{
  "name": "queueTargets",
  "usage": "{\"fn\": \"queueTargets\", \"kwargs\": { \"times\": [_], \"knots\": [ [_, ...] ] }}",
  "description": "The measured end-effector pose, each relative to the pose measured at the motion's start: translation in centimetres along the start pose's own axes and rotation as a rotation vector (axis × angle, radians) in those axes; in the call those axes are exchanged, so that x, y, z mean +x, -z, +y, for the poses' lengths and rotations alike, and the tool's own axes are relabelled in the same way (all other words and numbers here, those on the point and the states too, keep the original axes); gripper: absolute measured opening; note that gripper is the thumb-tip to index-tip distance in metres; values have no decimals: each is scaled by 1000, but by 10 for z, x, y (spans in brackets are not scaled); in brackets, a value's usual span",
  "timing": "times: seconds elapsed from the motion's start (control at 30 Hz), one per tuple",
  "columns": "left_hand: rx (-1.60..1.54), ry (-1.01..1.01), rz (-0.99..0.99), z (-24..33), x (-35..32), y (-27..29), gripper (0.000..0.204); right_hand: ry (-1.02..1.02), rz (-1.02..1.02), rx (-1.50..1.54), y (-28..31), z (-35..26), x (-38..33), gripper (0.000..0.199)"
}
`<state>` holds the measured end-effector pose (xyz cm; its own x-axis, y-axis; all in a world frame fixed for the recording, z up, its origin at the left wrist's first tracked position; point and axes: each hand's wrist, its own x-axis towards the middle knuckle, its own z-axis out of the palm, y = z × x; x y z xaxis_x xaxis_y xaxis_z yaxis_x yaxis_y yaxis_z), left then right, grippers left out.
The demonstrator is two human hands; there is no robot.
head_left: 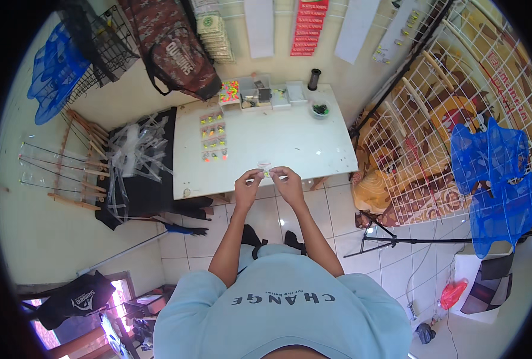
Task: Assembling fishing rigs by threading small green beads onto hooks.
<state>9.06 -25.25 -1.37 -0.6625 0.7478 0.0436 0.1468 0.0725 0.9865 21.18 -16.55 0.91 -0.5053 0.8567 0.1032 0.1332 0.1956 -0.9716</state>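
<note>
Over the front edge of the white table [260, 137], my left hand [248, 182] and my right hand [287, 183] pinch a small clear plastic bag [265, 167] from its two sides. A tiny yellow-green piece shows in the bag between my fingertips; its kind is too small to tell. Further back on the left lie several small clear packets [214, 143] in a column, with yellow, orange and green pieces in them. Behind them sits a clear box [230, 93] filled with small bright red, yellow and green pieces.
A compartment tray [254, 102] stands along the table's back, with a black cylinder [314, 79] and a round tub [319, 110] to its right. A camouflage bag [179, 54] hangs at the back left. White wire grids [415, 125] and blue netting [493, 173] stand on the right.
</note>
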Motion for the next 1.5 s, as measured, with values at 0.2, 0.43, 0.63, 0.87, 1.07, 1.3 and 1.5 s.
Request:
{"fn": "queueTargets", "kwargs": {
  "times": [0.2,0.43,0.63,0.87,1.07,1.3,1.5],
  "knots": [
    [18,27,3,-26,43,78,21,42,4,22,-88,-5,26,14],
    [115,33,39,-70,89,170,20,36,65,-48,-209,14,50,14],
    [140,44,-10,-105,119,214,18,-38,39,-116,-263,24,67,16],
    [161,208,-18,-110,154,215,20,-45,178,-332,-282,32,88,15],
    [244,236,-45,-120,174,212,17,-65,94,-468,-285,36,106,11],
    [318,233,-70,-136,194,209,21,7,65,-524,-291,55,128,12],
    [400,302,-108,-154,200,210,30,81,34,-623,-296,65,135,12]
  ]
}}
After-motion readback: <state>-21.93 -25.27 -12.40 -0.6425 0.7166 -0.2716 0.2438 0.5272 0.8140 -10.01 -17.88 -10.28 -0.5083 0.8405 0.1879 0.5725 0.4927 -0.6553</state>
